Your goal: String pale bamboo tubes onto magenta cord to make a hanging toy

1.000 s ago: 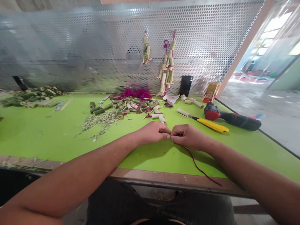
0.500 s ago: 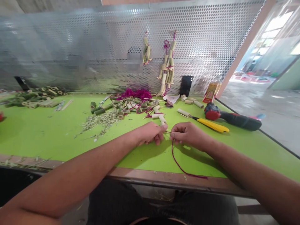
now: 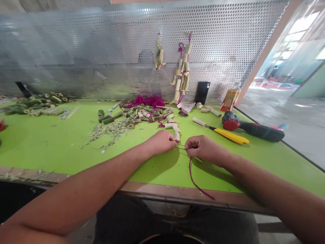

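On the table (image 3: 63,145), a cord (image 3: 194,183) runs to the near edge (image 3: 152,189), knife (image 3: 230,136) and drill (image 3: 261,131) right of it, shavings (image 3: 111,130) left; phone (image 3: 202,93) and bottle (image 3: 230,99) stand far right.

left hand (image 3: 164,141): one | right hand (image 3: 201,148): one | held purple cord (image 3: 191,174): one | yellow cutter (image 3: 230,136): one | power tool (image 3: 256,129): one | bottle (image 3: 230,99): one | purple yarn heap (image 3: 151,101): one | shavings heap (image 3: 110,130): one | hanging bamboo figures (image 3: 178,84): at least two, overlap obscures exact count

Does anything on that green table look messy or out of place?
Pale shavings lie strewn in a loose heap beside the bamboo pieces, with more scattered along the table's front edge at left, like spilled scrap.
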{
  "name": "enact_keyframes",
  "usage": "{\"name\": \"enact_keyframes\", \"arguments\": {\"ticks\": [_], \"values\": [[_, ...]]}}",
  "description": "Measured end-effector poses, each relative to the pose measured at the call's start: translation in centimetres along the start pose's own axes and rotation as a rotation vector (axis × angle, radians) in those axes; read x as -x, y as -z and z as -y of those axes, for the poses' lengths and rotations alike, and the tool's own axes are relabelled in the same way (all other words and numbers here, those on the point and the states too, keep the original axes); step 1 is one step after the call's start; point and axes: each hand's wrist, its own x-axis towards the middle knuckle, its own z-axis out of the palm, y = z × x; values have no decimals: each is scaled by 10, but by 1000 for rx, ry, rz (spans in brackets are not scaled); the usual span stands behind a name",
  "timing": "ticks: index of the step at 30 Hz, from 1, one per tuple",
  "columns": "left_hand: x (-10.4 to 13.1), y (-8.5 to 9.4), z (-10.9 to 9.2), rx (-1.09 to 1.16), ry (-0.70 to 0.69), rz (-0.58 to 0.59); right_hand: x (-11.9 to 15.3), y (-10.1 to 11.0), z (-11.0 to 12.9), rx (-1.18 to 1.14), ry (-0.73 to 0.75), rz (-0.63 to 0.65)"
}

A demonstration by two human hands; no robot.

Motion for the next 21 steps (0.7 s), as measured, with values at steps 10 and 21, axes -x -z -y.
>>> {"name": "enact_keyframes", "arguments": {"ticks": [10,21], "values": [[-5,0,11,-250,-161,-150,-5,12,-4,188,-7,-49],[-7,4,14,-370,-419,-168,-7,16,-5,139,37,-61]]}}
